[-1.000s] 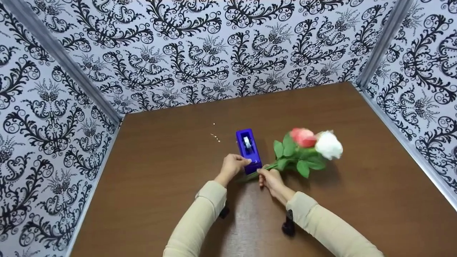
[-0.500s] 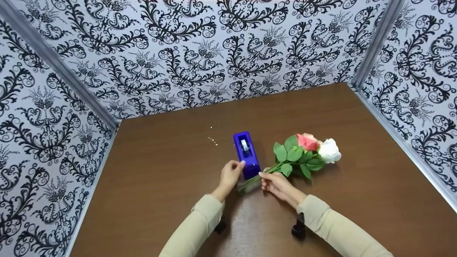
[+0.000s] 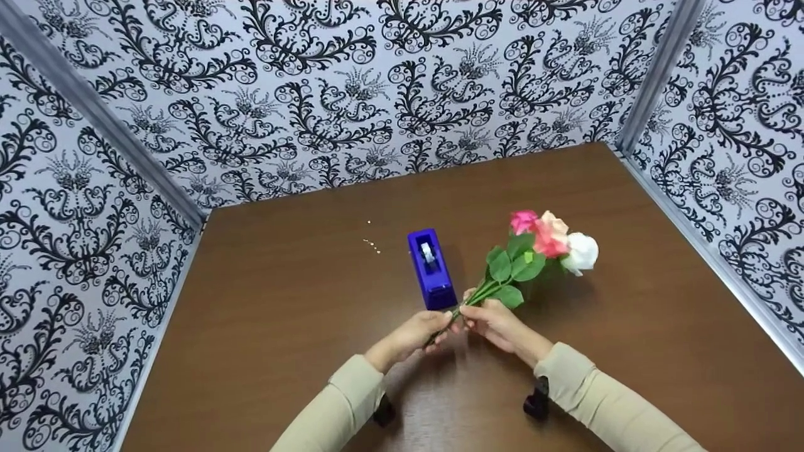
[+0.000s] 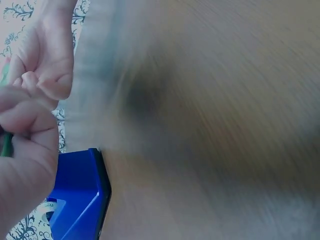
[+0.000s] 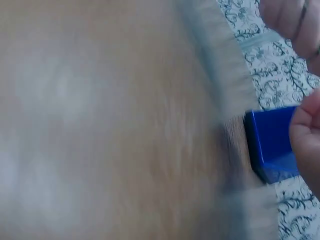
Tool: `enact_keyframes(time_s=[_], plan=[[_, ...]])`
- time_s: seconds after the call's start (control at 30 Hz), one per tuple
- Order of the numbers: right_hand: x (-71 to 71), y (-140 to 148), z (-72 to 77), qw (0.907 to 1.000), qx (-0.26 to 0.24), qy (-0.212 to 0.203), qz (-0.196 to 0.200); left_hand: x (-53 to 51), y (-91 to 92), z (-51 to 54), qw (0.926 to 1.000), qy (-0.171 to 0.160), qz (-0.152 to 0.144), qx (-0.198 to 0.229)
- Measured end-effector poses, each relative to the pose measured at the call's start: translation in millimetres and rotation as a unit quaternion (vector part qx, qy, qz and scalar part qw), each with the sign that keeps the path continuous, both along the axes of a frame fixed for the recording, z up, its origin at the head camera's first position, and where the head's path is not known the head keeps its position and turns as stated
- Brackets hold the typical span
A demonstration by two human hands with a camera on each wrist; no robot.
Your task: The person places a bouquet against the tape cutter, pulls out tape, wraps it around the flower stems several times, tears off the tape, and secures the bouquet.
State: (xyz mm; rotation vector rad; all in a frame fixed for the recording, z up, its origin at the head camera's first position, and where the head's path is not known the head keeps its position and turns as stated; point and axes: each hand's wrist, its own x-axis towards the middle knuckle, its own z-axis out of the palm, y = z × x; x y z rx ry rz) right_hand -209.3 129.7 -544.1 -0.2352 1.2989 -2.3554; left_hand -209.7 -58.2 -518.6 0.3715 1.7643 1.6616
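Observation:
A bunch of roses (image 3: 549,242) in pink, peach, coral and white, with green leaves, slants up to the right in the head view. My right hand (image 3: 502,326) grips its green stems just below the leaves. Close beside it, my left hand (image 3: 414,336) pinches the lower ends of the same stems. Just beyond the hands stands a blue tape dispenser (image 3: 432,270) with a roll of clear tape in it, touched by neither hand. In the left wrist view the curled left fingers (image 4: 30,120) hide most of the stem.
Small pale bits (image 3: 372,245) lie on the brown tabletop (image 3: 282,301) left of the dispenser. Patterned panels (image 3: 339,94) wall the table at the back and both sides, with grey metal posts (image 3: 659,75) at the corners.
My left hand has left the tape dispenser and come down to the right, taking hold of the stem ends. The roses have swung upward, and the right hand keeps its grip.

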Motion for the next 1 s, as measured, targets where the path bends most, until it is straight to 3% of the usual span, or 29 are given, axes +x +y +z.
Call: enact_keyframes(time_s=[0.17,0.27,0.37,0.43,0.57,0.67,0.73,0.8,0.83,0.87,0.9,0.97,1.0], plan=[[5.1,-10,2.4,0.9989,-0.040,-0.019,-0.015,0.2,3.7,-4.2,0.9989,0.038,0.023,-0.011],[3.8,-13,4.4,0.9991,-0.014,-0.022,-0.034,1.8,5.8,-6.2,0.9965,0.070,0.042,-0.015],[3.0,-16,7.3,0.9968,0.041,-0.028,-0.063,4.2,8.2,-10.0,0.9874,0.144,0.053,-0.037],[3.5,-19,9.3,0.9929,0.076,-0.035,-0.084,6.1,10.2,-12.4,0.9725,0.216,0.054,-0.069],[6.0,-28,14.6,0.9848,0.117,-0.050,-0.118,9.4,12.3,-17.3,0.9248,0.350,0.066,-0.134],[8.6,-34,18.5,0.9817,0.129,-0.062,-0.126,11.9,12.0,-20.9,0.8950,0.409,0.078,-0.161],[9.8,-37,19.9,0.9803,0.136,-0.066,-0.127,13.6,11.8,-23.3,0.8836,0.429,0.085,-0.166],[10.1,-39,20.3,0.9791,0.146,-0.063,-0.127,15.1,11.6,-24.8,0.8812,0.435,0.091,-0.160],[9.8,-40,19.8,0.9781,0.155,-0.058,-0.127,15.9,11.3,-24.9,0.8838,0.432,0.093,-0.154],[9.6,-40,19.6,0.9770,0.165,-0.048,-0.126,16.7,10.9,-24.6,0.8914,0.420,0.092,-0.144],[9.5,-40,19.3,0.9762,0.175,-0.035,-0.123,19.7,10.7,-18.9,0.9038,0.396,0.090,-0.134],[9.2,-40,19.3,0.9747,0.196,-0.003,-0.107,20.4,8.8,-17.1,0.9262,0.349,0.083,-0.116],[9.0,-39,19.2,0.9731,0.208,0.014,-0.098,20.2,7.5,-15.0,0.9328,0.332,0.078,-0.117]])
